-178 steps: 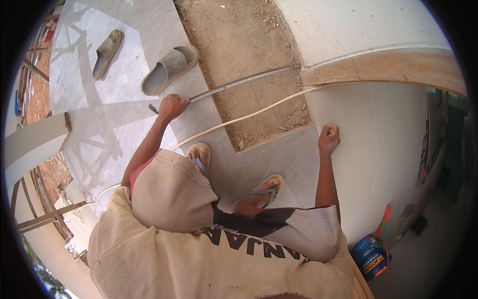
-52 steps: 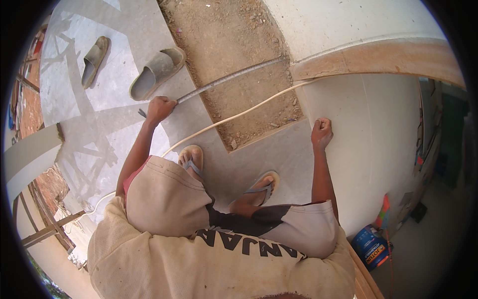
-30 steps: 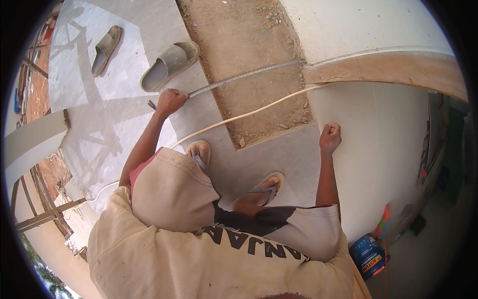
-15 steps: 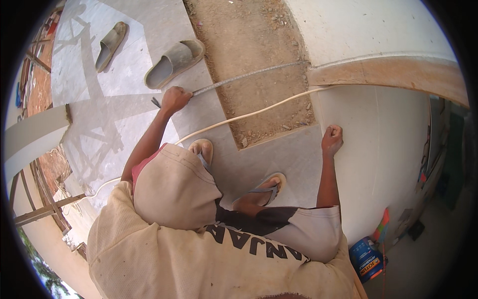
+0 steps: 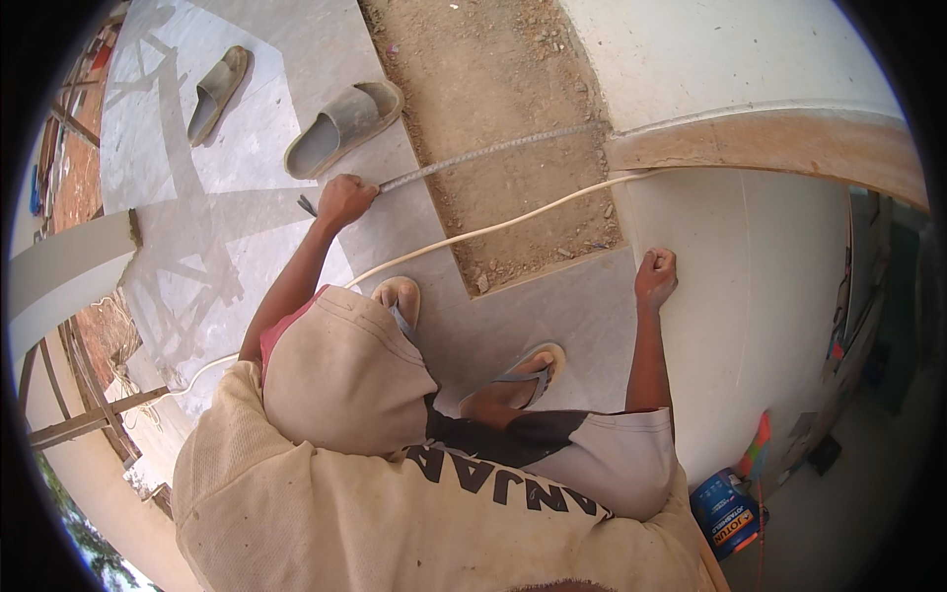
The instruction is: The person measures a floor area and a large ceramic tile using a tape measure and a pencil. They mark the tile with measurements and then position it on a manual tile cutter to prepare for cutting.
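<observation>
Ideally, the left hand [image 5: 347, 200], upper left, steadies the ribbed rod [image 5: 464, 157] it grips (right hand [image 5: 656, 277], centre-right, loosely closed).

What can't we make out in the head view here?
All in the head view:
Grey ribbed rod, gripped stretch: covered by the left hand, so whether the dark strands belong to it is unclear.
Right hand, palm: hidden by its own closed fist; anything inside can't be seen.
Cream cable, middle: behind the trouser leg.
Black object beyond the blue bucket: too small and dark.
</observation>
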The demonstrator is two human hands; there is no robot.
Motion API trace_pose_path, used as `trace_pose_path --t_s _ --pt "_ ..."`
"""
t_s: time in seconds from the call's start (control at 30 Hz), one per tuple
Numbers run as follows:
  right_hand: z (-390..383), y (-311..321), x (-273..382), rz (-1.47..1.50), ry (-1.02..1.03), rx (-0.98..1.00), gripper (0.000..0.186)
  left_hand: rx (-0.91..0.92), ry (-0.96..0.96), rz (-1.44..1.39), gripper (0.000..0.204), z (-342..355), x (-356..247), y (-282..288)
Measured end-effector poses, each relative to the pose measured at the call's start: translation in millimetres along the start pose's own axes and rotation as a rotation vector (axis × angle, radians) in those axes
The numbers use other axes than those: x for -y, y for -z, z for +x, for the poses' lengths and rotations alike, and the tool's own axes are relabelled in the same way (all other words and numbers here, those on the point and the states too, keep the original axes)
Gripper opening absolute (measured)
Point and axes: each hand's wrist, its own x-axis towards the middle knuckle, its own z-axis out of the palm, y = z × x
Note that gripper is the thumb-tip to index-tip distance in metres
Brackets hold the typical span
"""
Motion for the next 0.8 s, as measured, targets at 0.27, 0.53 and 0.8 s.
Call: trace_pose_path --t_s 0.27,0.53,0.8 --pt "-0.1 1.6 1.8 -0.008 0.037 0.001 0.015 -0.008 0.006 -0.017 0.038 -2.2 7.6 -4.0" --pt "0.0 2.6 3.5 0.011 -0.007 0.023 0.016 0.002 0.030 -0.031 0.038 -3.0 6.4 -2.6" --pt "0.5 0.9 0.7 -0.010 0.019 0.006 0.015 0.005 0.043 -0.029 0.038 -3.4 8.2 -3.7"
